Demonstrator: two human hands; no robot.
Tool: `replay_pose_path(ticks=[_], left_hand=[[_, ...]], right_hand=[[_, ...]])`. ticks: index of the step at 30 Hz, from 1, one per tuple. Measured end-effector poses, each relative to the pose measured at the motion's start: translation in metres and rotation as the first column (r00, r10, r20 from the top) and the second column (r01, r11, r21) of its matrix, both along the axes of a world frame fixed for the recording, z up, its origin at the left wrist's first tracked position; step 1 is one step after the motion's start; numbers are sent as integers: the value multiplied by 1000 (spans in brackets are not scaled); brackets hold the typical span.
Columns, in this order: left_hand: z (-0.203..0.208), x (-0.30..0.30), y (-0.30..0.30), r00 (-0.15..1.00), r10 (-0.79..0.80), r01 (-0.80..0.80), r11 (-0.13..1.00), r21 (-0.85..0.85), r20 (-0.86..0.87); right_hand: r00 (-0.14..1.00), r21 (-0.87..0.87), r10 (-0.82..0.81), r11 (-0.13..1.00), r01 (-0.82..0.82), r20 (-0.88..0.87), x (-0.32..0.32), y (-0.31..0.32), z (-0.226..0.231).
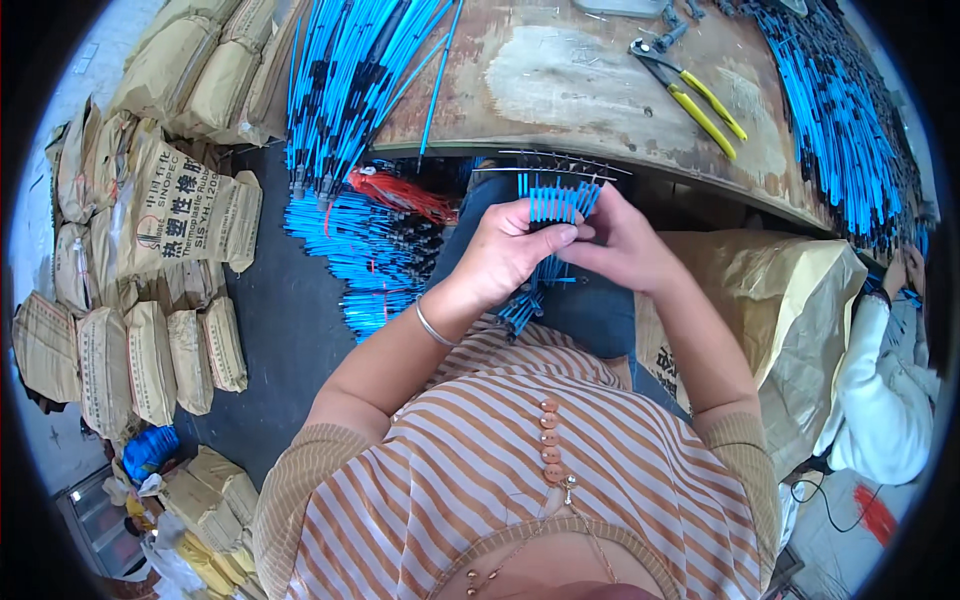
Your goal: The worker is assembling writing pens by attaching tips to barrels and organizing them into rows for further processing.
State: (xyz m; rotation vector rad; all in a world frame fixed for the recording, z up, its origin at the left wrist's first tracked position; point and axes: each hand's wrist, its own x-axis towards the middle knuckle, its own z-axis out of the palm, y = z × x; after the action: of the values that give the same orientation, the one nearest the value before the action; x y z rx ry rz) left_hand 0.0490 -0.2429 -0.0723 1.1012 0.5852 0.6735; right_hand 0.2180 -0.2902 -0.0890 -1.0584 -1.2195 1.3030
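Tubes [550, 204], blue, held btwn L hand [505, 252] & R hand [630, 245].

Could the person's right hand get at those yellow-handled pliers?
Probably yes: nothing visible blocks the way from the right hand to the yellow-handled pliers on the wooden tabletop, though it seems busy with the blue tubes.

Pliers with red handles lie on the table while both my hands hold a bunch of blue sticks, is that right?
Not quite: the pliers have yellow handles, not red, as the head view shows. They do lie on the table, and your left hand and right hand do hold blue sticks.
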Motion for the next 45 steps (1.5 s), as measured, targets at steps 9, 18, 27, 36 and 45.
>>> replay_pose_path(ticks=[9,18,27,36,45], left_hand=[[0,-11,3,983,-166,163,985,-46,-74],[-2,-29,14,969,217,-179,947,267,-119],[8,-5,37,992,49,-27,983,179,-120],[3,-8,41,968,240,-251,935,250,75],[5,-9,41,959,264,-284,904,319,105]], right_hand=[[802,220,-506,862,456,317,-46,-2,-21],[677,400,-637,766,504,368,-50,-2,-18],[713,333,-628,775,537,311,-61,2,-12],[753,144,-596,801,581,279,-59,6,4],[793,276,-563,820,501,234,-57,7,-9]])
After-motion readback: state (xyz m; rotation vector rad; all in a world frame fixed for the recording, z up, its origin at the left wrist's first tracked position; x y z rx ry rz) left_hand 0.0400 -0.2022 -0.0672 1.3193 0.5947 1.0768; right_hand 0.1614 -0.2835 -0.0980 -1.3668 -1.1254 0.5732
